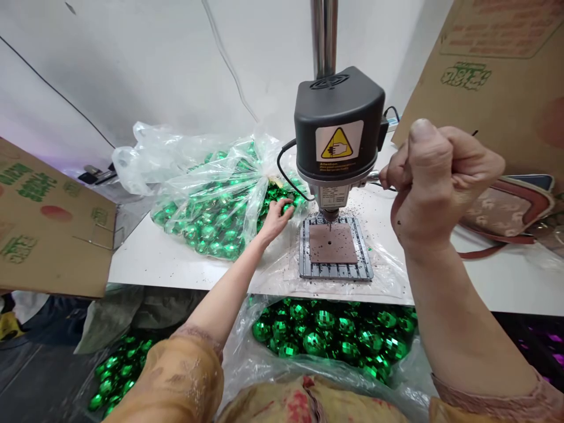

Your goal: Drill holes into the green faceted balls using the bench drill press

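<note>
My left hand (278, 218) reaches into the mouth of a clear plastic bag (207, 217) full of shiny green faceted balls, its fingers curled at small green pieces; what they grip is hidden. My right hand (434, 176) is closed at the right side of a black drill press (339, 123), around its lever, of which only a short metal part shows. Below the drill bit lies a brown square board (333, 242) with a small hole, on a grooved metal base (363, 267). Dark shavings are scattered over both.
An open bag of green balls (326, 335) sits below the table's front edge. Cardboard boxes stand at left (53, 223) and right (497, 76). A patterned handbag (506, 208) lies at right. More green balls (117, 367) are low at left. The steel column (325, 35) rises behind.
</note>
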Action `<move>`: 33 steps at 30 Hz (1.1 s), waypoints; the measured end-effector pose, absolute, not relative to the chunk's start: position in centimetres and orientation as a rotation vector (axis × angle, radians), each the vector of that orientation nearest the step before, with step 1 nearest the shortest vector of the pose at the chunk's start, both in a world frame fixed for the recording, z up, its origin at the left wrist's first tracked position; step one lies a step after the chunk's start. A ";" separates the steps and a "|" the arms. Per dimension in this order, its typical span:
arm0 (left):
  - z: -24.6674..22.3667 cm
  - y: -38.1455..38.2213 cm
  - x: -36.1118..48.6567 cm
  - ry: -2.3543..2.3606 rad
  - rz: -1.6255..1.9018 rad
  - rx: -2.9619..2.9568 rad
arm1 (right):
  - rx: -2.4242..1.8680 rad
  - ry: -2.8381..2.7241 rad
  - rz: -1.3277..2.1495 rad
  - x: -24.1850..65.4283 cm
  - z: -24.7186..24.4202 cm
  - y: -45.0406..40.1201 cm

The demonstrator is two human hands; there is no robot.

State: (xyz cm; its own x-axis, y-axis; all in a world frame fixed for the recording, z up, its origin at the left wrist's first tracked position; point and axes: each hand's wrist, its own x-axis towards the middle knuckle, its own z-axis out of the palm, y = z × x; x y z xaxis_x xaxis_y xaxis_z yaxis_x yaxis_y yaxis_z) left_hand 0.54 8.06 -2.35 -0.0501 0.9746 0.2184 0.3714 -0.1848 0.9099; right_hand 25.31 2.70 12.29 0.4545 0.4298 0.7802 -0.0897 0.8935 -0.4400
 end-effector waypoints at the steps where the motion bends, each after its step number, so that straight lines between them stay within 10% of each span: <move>1: -1.8 7.2 0.5 1.416 1.283 1.464 | -0.357 -1.055 0.329 25.3 12.3 2.7; 33: -4.3 1.1 8.4 1.374 1.094 1.818 | -0.495 -1.141 0.276 25.1 12.2 1.5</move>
